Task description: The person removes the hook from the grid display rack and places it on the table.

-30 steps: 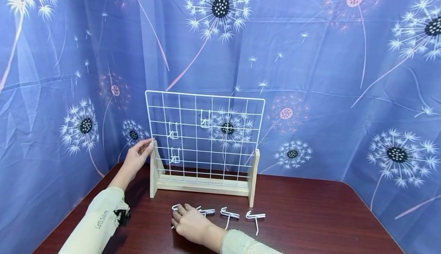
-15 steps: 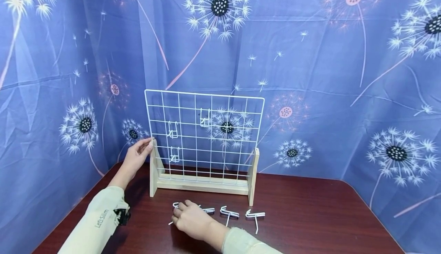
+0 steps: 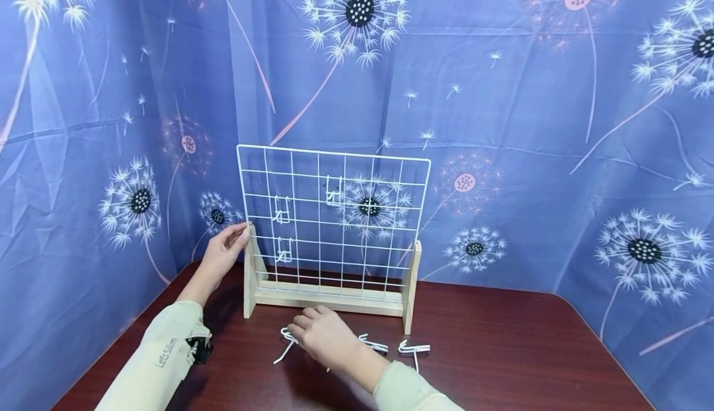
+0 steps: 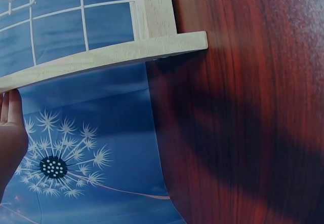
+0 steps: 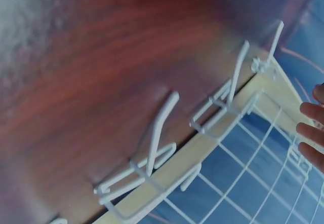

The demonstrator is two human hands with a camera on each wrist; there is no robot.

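Note:
A white wire grid panel (image 3: pixel 333 225) stands upright in a wooden stand (image 3: pixel 329 299), with several white wire hooks hung on it, such as a hook (image 3: pixel 333 197) in its upper half. My left hand (image 3: pixel 220 256) holds the top of the left wooden upright (image 4: pixel 121 51) between thumb and fingers. My right hand (image 3: pixel 326 336) is low over the table, its loosely bent fingers (image 5: pixel 310 131) near the loose hooks with nothing seen between them. Left of it lies a white hook (image 3: pixel 287 343). The hook below this hand is mostly hidden in the head view, but shows as a hook (image 5: pixel 228 95) in the right wrist view.
Right of my right hand lie a partly covered hook (image 3: pixel 374 344) and another hook (image 3: pixel 414 350). The dark red-brown table (image 3: pixel 502 343) extends to the right. A blue dandelion-print cloth (image 3: pixel 502 119) hangs close behind and at the sides.
My right hand has lifted and shifted slightly right from the leftmost loose hook, which shows more fully and lies at a changed angle. My left hand stays on the upright.

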